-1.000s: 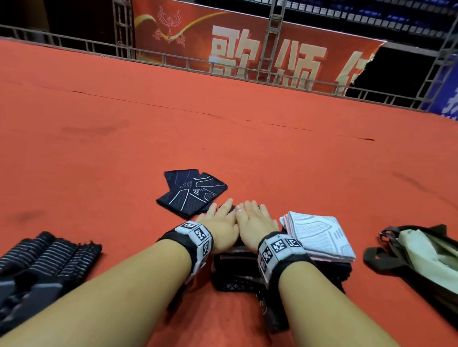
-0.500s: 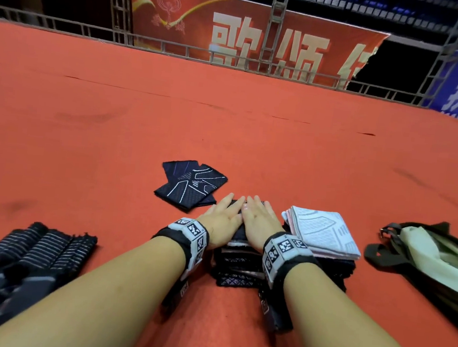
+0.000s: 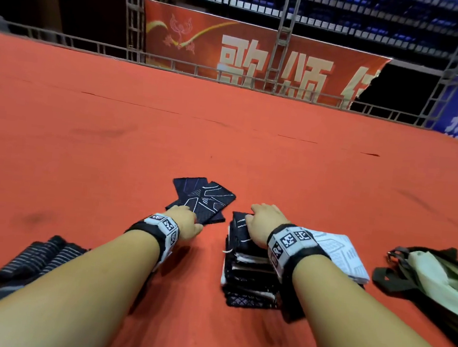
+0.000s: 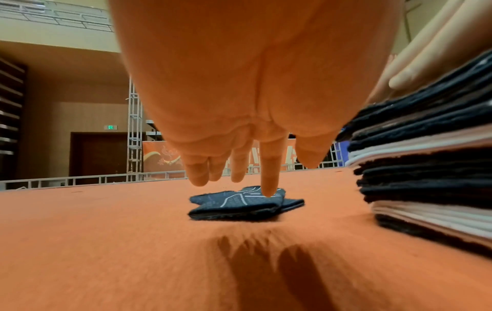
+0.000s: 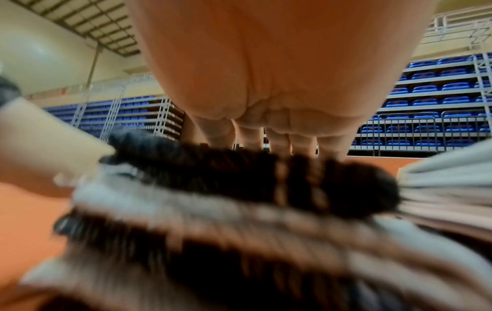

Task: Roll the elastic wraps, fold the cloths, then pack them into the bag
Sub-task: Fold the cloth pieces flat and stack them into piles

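Folded dark cloths under left hand; right hand presses ribbed stack.

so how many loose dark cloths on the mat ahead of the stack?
2: they overlap in a fan, the left hand touching the upper one; the lower one pokes out behind. More could be hidden beneath.

Hands at work on a red carpet

Left hand touches loose dark cloths; right hand rests on a folded stack (white cloths beside it), bag at right.
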The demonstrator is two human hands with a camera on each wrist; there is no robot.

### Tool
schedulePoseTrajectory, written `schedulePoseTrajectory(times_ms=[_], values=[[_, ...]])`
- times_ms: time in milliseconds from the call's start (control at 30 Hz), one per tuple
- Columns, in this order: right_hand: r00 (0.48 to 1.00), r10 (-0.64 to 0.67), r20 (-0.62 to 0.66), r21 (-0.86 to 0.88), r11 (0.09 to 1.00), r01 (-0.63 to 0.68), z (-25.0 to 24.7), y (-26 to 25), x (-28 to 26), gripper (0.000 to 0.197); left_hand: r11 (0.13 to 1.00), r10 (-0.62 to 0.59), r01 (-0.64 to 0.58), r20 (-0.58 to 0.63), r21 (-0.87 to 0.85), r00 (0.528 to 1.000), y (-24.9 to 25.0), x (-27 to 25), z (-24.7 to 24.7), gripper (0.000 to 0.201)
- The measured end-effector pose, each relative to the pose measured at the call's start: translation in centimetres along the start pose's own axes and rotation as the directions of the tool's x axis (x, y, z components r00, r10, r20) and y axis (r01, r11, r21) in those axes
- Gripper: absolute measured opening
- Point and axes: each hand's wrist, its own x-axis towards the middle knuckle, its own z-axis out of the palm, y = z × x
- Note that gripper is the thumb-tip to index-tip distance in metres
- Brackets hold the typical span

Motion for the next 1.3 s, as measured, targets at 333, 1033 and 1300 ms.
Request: schedulePoseTrajectory(times_ms=[333, 1033, 1300], values=[[0.995, 0.01, 0.095, -0.072, 0.997, -0.003, 2.8, -1.0, -0.8, 0.067, 0.988, -0.016, 0.004, 0.078, 0.157, 0.997, -0.9, 4.1, 4.2, 0.054], [0.993, -0.058, -0.105, 0.236, 0.968, 0.082, -2.2, -3.2, -5.1, 0.061, 0.904, 0.061, -0.261, -0.501, -0.34, 0.863, -1.5, -9.3, -9.3, 0.038], [0.982, -0.119, -0.143, 0.513, 0.84, 0.177, -3.5, -6.2, -9.4, 0.052, 0.791, 0.13, -0.417, -0.544, -0.447, 0.829, -0.8, -16.4, -13.6, 0.033]])
